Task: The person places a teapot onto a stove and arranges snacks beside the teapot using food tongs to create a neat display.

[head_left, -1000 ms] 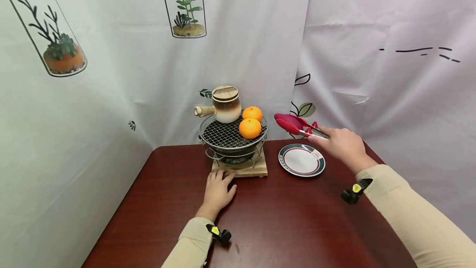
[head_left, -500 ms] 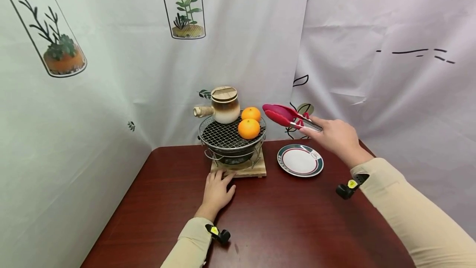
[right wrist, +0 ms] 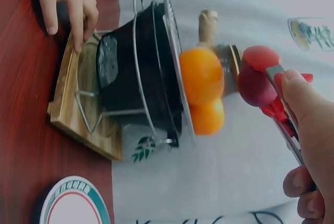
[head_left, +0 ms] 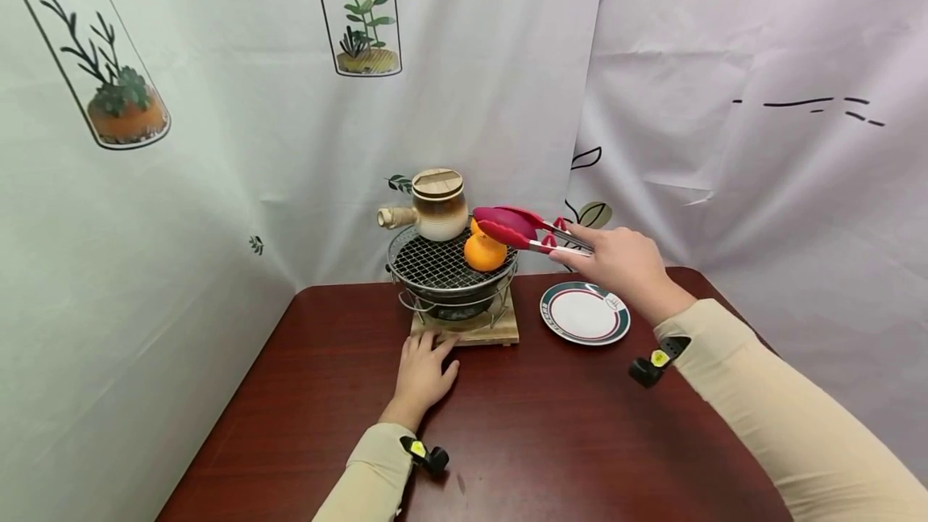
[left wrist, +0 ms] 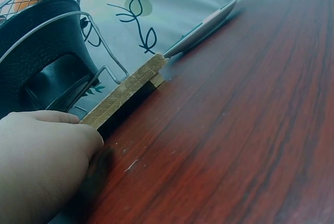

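My right hand (head_left: 616, 260) grips metal tongs (right wrist: 263, 57) with red tips. Between those tips is a round purple-red thing (right wrist: 255, 87), smooth and without visible markings. In the head view it overlaps two oranges (head_left: 484, 254) on the wire grill rack (head_left: 428, 264); the right wrist view shows a gap between it and them. My left hand (head_left: 422, 373) rests with extended fingers at the front edge of the wooden board (head_left: 500, 333) under the black stove (right wrist: 121, 72).
A brown-and-white pot (head_left: 444, 222) with a wooden lid and a side handle stands on the rack's back left. Right of the stove lies a white plate (head_left: 587, 314) with a green rim. A patterned cloth (head_left: 500, 103) hangs behind the reddish-brown table (head_left: 551, 425).
My right hand has carried the tongs and the purple-red thing leftward, from above the plate to over the oranges. My left hand has stayed at the board.
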`<state>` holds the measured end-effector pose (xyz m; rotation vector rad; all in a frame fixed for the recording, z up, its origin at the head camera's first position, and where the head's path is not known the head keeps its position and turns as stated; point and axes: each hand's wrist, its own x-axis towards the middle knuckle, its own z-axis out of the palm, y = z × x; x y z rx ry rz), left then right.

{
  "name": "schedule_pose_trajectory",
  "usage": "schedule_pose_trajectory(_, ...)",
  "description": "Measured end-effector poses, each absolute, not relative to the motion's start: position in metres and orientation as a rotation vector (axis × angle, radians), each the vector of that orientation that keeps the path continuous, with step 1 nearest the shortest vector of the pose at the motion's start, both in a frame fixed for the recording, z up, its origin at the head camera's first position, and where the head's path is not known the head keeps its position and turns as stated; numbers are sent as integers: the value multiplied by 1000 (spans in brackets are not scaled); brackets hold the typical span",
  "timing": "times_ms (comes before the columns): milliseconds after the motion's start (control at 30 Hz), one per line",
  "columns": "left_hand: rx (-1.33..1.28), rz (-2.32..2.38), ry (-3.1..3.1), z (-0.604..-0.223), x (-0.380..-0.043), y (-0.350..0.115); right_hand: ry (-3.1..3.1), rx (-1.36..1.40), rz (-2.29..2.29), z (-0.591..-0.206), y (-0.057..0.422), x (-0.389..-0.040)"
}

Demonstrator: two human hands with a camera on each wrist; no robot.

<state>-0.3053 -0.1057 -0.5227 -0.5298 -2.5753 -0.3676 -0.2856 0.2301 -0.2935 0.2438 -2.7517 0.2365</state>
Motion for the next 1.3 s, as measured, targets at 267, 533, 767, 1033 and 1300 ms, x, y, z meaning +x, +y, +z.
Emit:
schedule_pose_trajectory(267,-525,-350,-2581,-522,-305,-106,-2713,371,197,-290,202,-289)
schedule_pose_trajectory(533,-526,-358,-2576,-522,-304,-106,-2722,406,138,-289,175,-292)
schedule_pose_trajectory(767,-520,-349,-2594,-521,-304,-106,-2698,430,116,-292,159,-298)
schedule_pose_trajectory(1033,-523,-348,-2583,-523,-305,-106,-2683,473,62,-296,140,-302)
schedule_pose_trajectory(1300,-526,-348,-2569,-523,-306,-106,-2653,504,43,-299,122,-305)
